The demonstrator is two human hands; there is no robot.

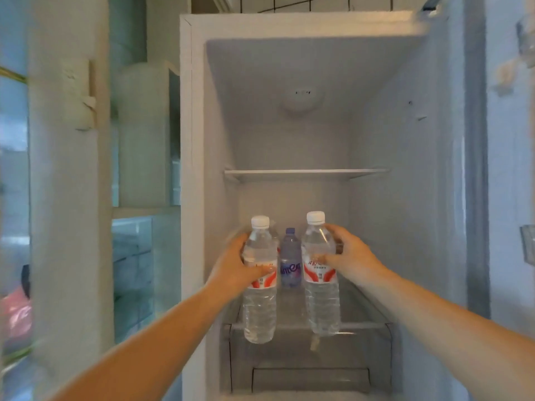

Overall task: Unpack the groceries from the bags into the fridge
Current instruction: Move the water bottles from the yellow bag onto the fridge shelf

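Observation:
The fridge (289, 27) stands open in front of me, its inside white. My left hand (231, 264) grips a clear water bottle (259, 308) with a white cap and a red-and-white label. My right hand (350, 256) grips a second water bottle (322, 305) of the same kind. Both bottles are upright, held in front of the lower glass shelf (364, 314). Between them, further back on that shelf, stands a smaller purple-labelled bottle (290, 261).
An upper glass shelf (304, 172) spans the fridge with nothing on it. A clear crisper drawer (309, 363) sits under the lower shelf. The fridge door (506, 169) is swung open on the right. A wall column (69, 169) and cabinet stand left; something pink (16, 314) shows at the far left edge.

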